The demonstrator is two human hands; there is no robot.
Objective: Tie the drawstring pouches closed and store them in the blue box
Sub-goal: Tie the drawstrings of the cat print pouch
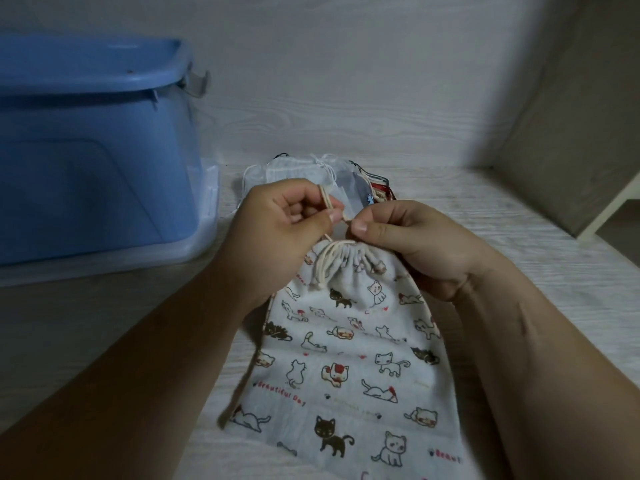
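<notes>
The pouch (346, 358) lies flat on the tabletop (519, 258) right in front of me, between my forearms, with its neck pointing away from me and its bottom running toward the lower edge of the view. It is pale cloth printed all over with small cats: black ones, white outlined ones, and some patched in brown and red. The words "Beautiful Day" are printed in red. The neck is drawn into tight pleats.

The cream cord (329, 258) fans out over the gathers. Two knotted ends hang at the left of the neck, and a small knot sits at the right.

My left hand (277, 223) is curled, pinching the cord between thumb and forefinger, with a turn of it over the forefinger. My right hand (408, 244) is just beside it, thumb and forefinger nipping the same cord above the neck. The two thumbs are almost touching.

Behind my hands lies a sheer white mesh pouch (294, 171) with thin white strings. Just beside it, to the right, the edge of a red-printed pouch (379, 188) peeks out.

The blue box (86, 150) stands to the left, well apart from the pouch. Its lid is on, with a grey latch (199, 84) at the corner. A clear plastic part shows beneath it, and I cannot tell what that is.
</notes>
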